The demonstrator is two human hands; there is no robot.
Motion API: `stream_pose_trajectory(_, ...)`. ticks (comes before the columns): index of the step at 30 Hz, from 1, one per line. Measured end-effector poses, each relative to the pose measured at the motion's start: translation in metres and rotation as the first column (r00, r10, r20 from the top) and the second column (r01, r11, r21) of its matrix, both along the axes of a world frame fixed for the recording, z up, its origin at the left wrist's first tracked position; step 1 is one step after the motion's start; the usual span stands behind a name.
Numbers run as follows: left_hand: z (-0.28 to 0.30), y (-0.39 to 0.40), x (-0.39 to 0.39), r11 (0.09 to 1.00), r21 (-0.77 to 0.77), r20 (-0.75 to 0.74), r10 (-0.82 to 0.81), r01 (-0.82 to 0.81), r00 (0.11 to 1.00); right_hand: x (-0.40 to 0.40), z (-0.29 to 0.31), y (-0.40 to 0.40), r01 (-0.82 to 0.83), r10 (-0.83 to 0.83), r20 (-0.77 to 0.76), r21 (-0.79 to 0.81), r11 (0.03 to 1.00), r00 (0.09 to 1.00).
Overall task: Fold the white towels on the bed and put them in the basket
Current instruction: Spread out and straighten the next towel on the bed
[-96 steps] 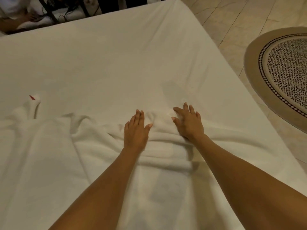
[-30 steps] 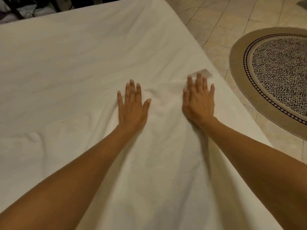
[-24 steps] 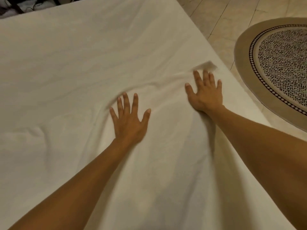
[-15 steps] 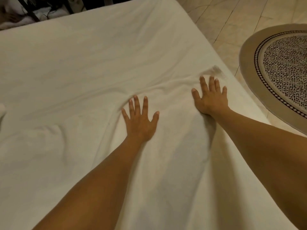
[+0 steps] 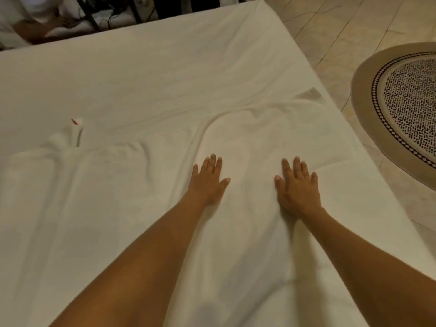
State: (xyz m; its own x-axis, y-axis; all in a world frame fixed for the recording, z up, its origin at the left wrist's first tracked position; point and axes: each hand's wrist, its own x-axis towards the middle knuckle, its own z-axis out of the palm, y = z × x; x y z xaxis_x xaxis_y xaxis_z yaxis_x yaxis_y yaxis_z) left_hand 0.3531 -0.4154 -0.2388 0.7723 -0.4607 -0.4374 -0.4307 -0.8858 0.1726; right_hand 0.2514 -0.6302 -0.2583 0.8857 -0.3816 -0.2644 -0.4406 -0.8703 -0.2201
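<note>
A large white towel [image 5: 250,138] lies spread over the near half of the bed [image 5: 165,74]. Its far right corner reaches the bed's right edge, and its far left corner is bunched up and shows a small red tag [image 5: 75,121]. My left hand [image 5: 207,180] rests flat on the towel, palm down, fingers apart. A short way to its right my right hand [image 5: 296,187] also lies flat and open on the towel. Neither hand grips the cloth. No basket is in view.
The bed's right edge drops to a tiled floor [image 5: 335,31] with a round patterned rug [image 5: 405,107]. Beyond the far edge of the bed sit dark metal bars, cables and another person's arm [image 5: 35,29].
Both hands have slid back toward me across the towel, staying flat, and the right hand has left the far right corner. The view now shows the bunched left corner with the red tag.
</note>
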Motion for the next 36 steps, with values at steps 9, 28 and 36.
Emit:
stream_pose_trajectory(9,0.025,0.092,-0.082,0.994,0.107,-0.026,-0.03,0.033,0.999,-0.087,0.027,0.128,-0.057,0.072,-0.125,0.115,0.992,0.989)
stream_pose_trajectory(28,0.026,0.409,-0.158,0.978,0.196,-0.03,-0.069,0.074,0.997,-0.167,0.045,0.395,0.002,0.013,-0.158,0.095,0.995,0.987)
stream_pose_trajectory(36,0.02,0.506,-0.191,0.99,0.14,-0.014,-0.02,0.022,1.0,-0.189,0.046,0.513,-0.06,0.091,-0.192,0.159,0.985,0.977)
